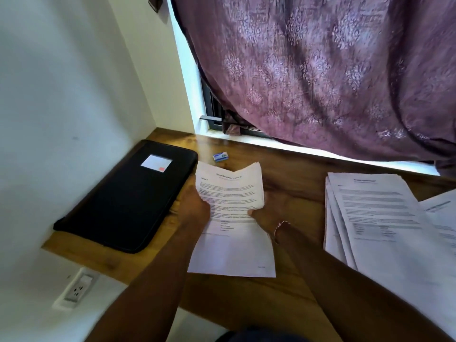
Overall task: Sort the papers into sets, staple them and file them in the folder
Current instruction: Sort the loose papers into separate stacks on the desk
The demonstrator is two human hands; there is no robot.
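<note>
A person's left hand [195,206] and right hand [267,213] each grip a side edge of a paper set [232,191], held over the wooden desk [296,164] with its long axis running away from the body toward the curtain [320,70]. The black folder [128,193] lies closed just to the left, nearest the left hand, so any filing move would likely go that way; its contents cannot be seen. A small staple box [220,156] sits just beyond the set. Unsorted papers [375,218] lie fanned well apart to the right. No stapler is in view.
</note>
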